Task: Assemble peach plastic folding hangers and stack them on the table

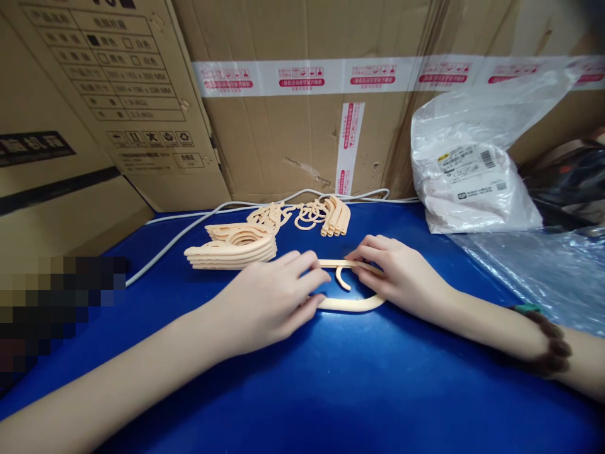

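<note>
A cream plastic folding hanger (pixel 352 305) lies on the blue table between my hands, its small hook part (pixel 341 279) pointing toward me. My left hand (pixel 283 296) has its fingers closed around the hanger's left end. At the right end, my right hand (pixel 394 268) grips the bars with thumb and fingers. Both hands partly hide the hanger's ends. Just beyond my left hand sits a stack of similar cream hanger pieces (pixel 231 249). Farther back are a loose pile of hook pieces (pixel 309 217) and a bundle of curved arm pieces (pixel 336 215).
Cardboard boxes (pixel 302 132) wall off the back and left. A white cable (pixel 177 236) runs along the table's rear edge. At the back right stands a plastic bag (pixel 472 183) with labels, and clear plastic film (pixel 534 271) covers the right side of the blue table (pixel 340 391).
</note>
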Demonstrator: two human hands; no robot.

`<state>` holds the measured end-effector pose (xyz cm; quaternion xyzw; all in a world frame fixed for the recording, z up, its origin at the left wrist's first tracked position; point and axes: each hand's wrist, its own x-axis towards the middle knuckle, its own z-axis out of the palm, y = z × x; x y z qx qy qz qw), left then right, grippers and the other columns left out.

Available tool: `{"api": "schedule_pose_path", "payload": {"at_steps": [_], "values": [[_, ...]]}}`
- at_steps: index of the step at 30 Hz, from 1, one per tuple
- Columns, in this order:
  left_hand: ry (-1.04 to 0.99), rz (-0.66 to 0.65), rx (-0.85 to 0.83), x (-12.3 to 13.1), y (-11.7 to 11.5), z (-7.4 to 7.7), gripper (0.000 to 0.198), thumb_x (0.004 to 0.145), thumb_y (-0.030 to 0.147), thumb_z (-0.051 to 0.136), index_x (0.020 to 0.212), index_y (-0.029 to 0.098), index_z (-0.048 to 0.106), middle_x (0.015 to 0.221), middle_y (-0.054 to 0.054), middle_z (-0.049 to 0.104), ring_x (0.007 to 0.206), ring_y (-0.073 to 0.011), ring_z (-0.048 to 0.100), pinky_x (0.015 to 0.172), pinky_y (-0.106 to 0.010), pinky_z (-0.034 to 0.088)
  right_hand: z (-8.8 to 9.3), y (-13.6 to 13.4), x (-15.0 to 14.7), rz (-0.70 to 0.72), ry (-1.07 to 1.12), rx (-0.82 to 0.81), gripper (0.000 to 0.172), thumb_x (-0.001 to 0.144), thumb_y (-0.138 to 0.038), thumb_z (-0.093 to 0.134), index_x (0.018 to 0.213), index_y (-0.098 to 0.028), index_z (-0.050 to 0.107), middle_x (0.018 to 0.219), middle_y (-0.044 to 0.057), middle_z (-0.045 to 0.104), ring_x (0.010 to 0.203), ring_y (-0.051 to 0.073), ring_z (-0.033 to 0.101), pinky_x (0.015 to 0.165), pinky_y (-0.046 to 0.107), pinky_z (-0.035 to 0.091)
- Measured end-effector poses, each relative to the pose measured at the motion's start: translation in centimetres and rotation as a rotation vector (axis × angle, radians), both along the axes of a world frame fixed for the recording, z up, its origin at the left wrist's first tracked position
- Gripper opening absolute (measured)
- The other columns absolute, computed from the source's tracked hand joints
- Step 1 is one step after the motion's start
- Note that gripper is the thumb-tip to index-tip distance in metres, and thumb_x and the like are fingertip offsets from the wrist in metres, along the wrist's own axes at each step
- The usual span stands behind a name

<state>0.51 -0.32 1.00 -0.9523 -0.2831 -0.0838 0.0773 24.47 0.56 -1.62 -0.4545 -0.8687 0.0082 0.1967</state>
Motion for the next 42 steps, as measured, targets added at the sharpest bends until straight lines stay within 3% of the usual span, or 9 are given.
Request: {"api": "schedule_pose_path", "payload": {"at_steps": [8, 17, 23, 25, 35, 42], "values": [[0.108, 0.376, 0.205, 0.6, 5.9, 2.9, 0.029, 0.095, 0.032, 0.039, 0.104, 0.017, 0.061, 0.102, -0.006, 0.064, 0.094, -0.0232, 0.062, 0.072, -0.031, 0.048, 0.1, -0.1, 0.1, -0.012, 0.008, -0.019, 0.021, 0.085, -0.014, 0.053, 0.099, -0.015, 0.067, 0.095, 0.007, 0.063, 0.087, 0.022, 0.057, 0.076, 0.036, 0.044], [0.262, 0.522, 0.148, 3.9, 13.1, 2.1, 0.031, 0.091, 0.025, 0.043, 0.106, 0.009, 0.064, 0.104, -0.017, 0.069, 0.102, -0.0303, 0.063, 0.078, -0.035, 0.049, 0.0, -0.5, -0.1, 0.029, 0.013, 0.11, 0.019, 0.092, -0.023, 0.05, 0.101, -0.015, 0.065, 0.096, 0.007, 0.062, 0.085, 0.021, 0.054, 0.075, 0.036, 0.04], [0.306, 0.565, 0.062, 5.5, 13.9, 2.1, 0.032, 0.088, 0.026, 0.046, 0.11, 0.011, 0.064, 0.11, -0.017, 0.068, 0.103, -0.0285, 0.064, 0.08, -0.032, 0.049, 0.4, -1.7, -0.8, 0.368, -0.054, 0.179, 0.027, 0.097, -0.031, 0.044, 0.103, -0.016, 0.065, 0.094, 0.008, 0.061, 0.079, 0.018, 0.05, 0.071, 0.032, 0.037], [0.32, 0.58, 0.033, 5.9, 14.1, 2.3, 0.035, 0.086, 0.026, 0.049, 0.114, 0.011, 0.062, 0.111, -0.017, 0.068, 0.102, -0.0285, 0.064, 0.08, -0.032, 0.049, 0.4, -1.9, -0.8, 0.421, -0.094, 0.177, 0.029, 0.097, -0.033, 0.043, 0.105, -0.016, 0.065, 0.094, 0.008, 0.061, 0.08, 0.018, 0.05, 0.071, 0.032, 0.037], [0.35, 0.627, -0.092, 6.3, 14.5, 4.0, 0.041, 0.081, 0.027, 0.048, 0.117, 0.013, 0.064, 0.111, -0.016, 0.068, 0.099, -0.0293, 0.064, 0.079, -0.033, 0.049, 0.3, -1.6, -0.6, 0.417, -0.126, 0.153, 0.03, 0.098, -0.035, 0.042, 0.102, -0.016, 0.065, 0.093, 0.007, 0.06, 0.082, 0.018, 0.05, 0.074, 0.031, 0.036], [0.391, 0.747, -0.142, 3.0, 16.3, 5.8, 0.047, 0.074, 0.037, 0.055, 0.111, 0.009, 0.068, 0.108, -0.02, 0.068, 0.095, -0.0355, 0.064, 0.075, -0.037, 0.047, 0.0, -1.5, -0.6, 0.422, -0.117, 0.147, 0.028, 0.098, -0.034, 0.043, 0.102, -0.017, 0.064, 0.091, 0.006, 0.059, 0.084, 0.017, 0.052, 0.076, 0.03, 0.037]]}}
